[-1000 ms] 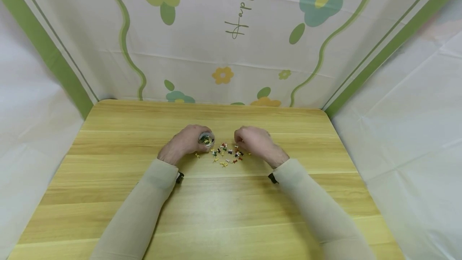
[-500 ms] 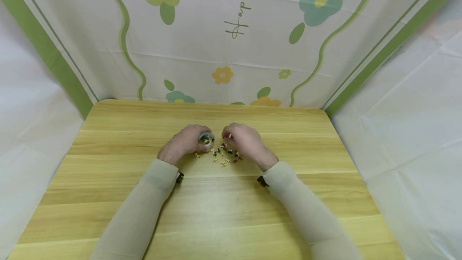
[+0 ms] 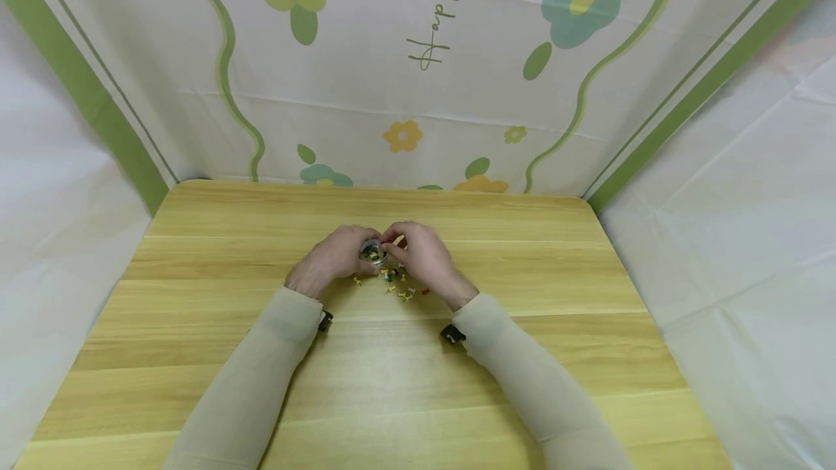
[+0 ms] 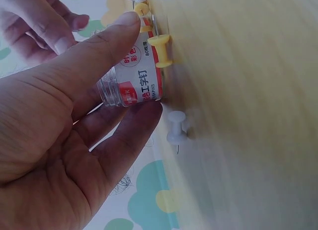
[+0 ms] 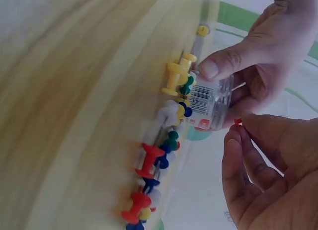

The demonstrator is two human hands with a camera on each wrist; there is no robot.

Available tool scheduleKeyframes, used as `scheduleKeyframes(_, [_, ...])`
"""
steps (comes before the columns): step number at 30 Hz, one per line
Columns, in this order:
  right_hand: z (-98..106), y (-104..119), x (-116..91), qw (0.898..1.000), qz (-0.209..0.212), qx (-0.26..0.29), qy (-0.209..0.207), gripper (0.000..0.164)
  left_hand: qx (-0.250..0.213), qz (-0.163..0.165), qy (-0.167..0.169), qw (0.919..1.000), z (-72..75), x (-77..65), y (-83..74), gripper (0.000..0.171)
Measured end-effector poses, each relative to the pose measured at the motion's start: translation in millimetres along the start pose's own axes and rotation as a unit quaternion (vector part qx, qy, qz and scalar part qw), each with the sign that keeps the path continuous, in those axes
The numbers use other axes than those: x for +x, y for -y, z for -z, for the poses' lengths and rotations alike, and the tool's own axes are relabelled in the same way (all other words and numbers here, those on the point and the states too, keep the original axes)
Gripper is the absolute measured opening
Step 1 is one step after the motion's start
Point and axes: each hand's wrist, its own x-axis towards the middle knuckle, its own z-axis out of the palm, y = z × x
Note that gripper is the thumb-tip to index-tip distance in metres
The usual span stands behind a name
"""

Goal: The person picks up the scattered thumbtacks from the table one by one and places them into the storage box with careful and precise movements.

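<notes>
My left hand (image 3: 332, 256) grips a small clear jar (image 4: 134, 73) with a white and red label, standing on the table. Several push pins are visible inside it from above. My right hand (image 3: 426, 258) is beside the jar's mouth, thumb and fingertips pinching a red push pin (image 5: 238, 121). Loose push pins lie near the jar: a yellow push pin (image 4: 160, 51) and a white push pin (image 4: 176, 126) show in the left wrist view, while the right wrist view has a red push pin (image 5: 149, 160) among blue, green, white and yellow ones. In the head view, my right hand covers part of this scatter.
The light wooden table (image 3: 392, 383) extends towards me and to both sides. A white cloth (image 3: 366, 78) with printed flowers hangs behind its far edge. Plain white sheets (image 3: 731, 252) hang at the sides.
My right hand has moved left from the right side of the scattered push pins to the jar's mouth, carrying the red push pin. My left hand and the jar have stayed put.
</notes>
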Motion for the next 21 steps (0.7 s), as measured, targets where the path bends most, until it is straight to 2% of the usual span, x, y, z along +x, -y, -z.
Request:
scheduleKeyframes(8, [-4,-1,3,1.000,-0.009,0.016,0.004,0.016,-0.008,-0.006,-0.001,0.9999,-1.0,0.4,-1.1,0.051])
scheduleKeyframes(15, [8,0,1,1.000,-0.019,-0.007,0.000,0.013,0.006,-0.006,-0.003,1.0000,0.1,-0.5,-2.0,0.057])
scheduleKeyframes(21, [16,1,1,1.000,-0.007,0.007,0.007,0.015,0.002,-0.006,-0.005,1.0000,0.3,-1.2,-1.7,0.055])
